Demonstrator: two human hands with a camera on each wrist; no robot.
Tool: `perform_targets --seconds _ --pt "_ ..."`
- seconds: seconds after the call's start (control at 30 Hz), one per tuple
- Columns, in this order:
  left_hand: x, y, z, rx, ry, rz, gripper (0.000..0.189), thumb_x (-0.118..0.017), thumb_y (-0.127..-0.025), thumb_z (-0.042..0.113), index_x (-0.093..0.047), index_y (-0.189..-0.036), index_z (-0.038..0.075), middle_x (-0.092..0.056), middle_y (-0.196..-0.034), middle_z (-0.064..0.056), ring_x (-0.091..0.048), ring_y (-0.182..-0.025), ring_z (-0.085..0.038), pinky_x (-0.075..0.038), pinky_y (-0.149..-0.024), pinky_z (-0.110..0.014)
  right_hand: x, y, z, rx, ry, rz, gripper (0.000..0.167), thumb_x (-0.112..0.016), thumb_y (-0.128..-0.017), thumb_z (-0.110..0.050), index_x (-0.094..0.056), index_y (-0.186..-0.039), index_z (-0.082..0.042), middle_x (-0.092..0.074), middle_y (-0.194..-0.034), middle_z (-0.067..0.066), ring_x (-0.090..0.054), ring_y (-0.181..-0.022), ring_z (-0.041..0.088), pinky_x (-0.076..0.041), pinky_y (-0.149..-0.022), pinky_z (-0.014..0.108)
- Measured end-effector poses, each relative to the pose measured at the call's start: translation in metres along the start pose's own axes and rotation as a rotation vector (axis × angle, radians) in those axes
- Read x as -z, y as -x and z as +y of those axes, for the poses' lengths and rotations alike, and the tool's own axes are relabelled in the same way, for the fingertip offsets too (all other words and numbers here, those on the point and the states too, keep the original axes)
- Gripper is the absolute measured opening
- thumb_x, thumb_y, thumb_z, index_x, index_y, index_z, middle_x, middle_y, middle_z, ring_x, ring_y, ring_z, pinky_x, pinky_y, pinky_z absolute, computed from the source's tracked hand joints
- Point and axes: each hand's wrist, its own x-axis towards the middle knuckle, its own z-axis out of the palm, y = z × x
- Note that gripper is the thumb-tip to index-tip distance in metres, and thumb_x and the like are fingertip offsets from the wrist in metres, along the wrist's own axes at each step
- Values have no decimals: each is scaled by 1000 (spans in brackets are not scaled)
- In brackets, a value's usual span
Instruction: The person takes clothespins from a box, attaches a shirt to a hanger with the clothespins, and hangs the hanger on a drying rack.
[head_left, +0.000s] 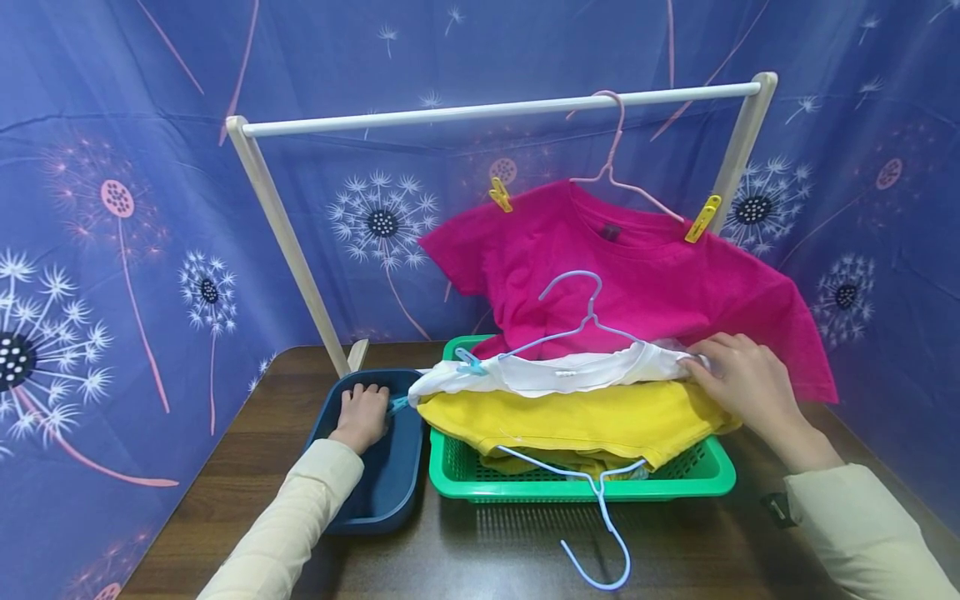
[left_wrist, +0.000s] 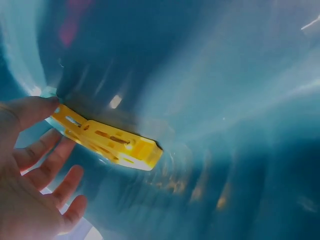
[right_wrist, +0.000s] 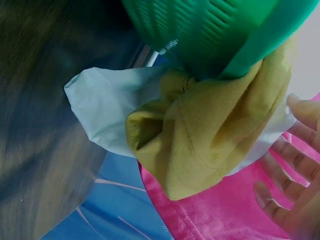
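Observation:
Inside a dark blue bin (head_left: 378, 521), my left hand (head_left: 363, 417) has its thumb and fingertips around one end of a yellow clothespin (left_wrist: 112, 142). Close by that hand, a light blue clothespin (head_left: 397, 405) shows at the bin's right side. My right hand (head_left: 738, 379) pinches the right shoulder of a white shirt (head_left: 570, 373). A light blue hanger (head_left: 591, 310) sits in the shirt's neck, and another light blue clothespin (head_left: 470, 361) is on its left shoulder. Under the white shirt lies a yellow garment (head_left: 577, 417) with a second light blue hanger (head_left: 600, 492).
A green basket (head_left: 585, 489) stands under the clothes on the wooden table (head_left: 487, 554). Behind it, a pink shirt (head_left: 637, 267) hangs by a pink hanger (head_left: 611, 158) on a white rod (head_left: 450, 111), with yellow clothespins (head_left: 500, 195) at its shoulders. A patterned blue cloth (head_left: 300, 50) forms the backdrop.

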Motion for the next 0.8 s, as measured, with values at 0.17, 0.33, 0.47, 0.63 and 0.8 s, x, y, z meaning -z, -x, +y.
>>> perform_targets --seconds 0.17,0.33,0.47,0.63,0.8 --pt "-1 0 0 12 29 -19 39 -71 -76 19 -58 -107 0 -59 -103 -18 -49 -93 -36 -37 -82 -52 -2 0 0 -3 4 5 26 -75 -69 -18 -69 -90 -4 -66 -82 16 -56 -72 32 -46 -54 45" --pt "-1 0 0 37 68 -60 47 -71 -77 24 -55 -113 -1 -57 -108 -20 -47 -97 -38 -36 -82 -53 -2 1 0 -7 5 1 26 -75 -69 -18 -69 -90 -4 -66 -83 16 -55 -73 32 -46 -55 44" --pt "-4 0 0 42 76 -70 49 -70 -78 24 -54 -117 0 -56 -111 -22 -47 -99 -39 -36 -84 -54 -1 1 -1 -10 7 -6 26 -75 -69 -18 -69 -89 -4 -66 -82 15 -55 -72 31 -45 -55 43" --pt "-4 -1 -1 48 98 -63 49 -69 -79 24 -53 -119 2 -57 -111 -22 -48 -98 -40 -36 -83 -55 -1 0 -1 -10 6 -4 26 -76 -68 -18 -69 -89 -4 -65 -81 15 -55 -71 30 -46 -54 43" --pt "-4 -2 -1 55 120 -47 50 -67 -80 25 -52 -123 4 -58 -113 -21 -48 -99 -40 -36 -83 -56 -1 1 0 -4 7 3 26 -76 -68 -17 -69 -89 -4 -65 -80 15 -55 -70 30 -46 -53 44"
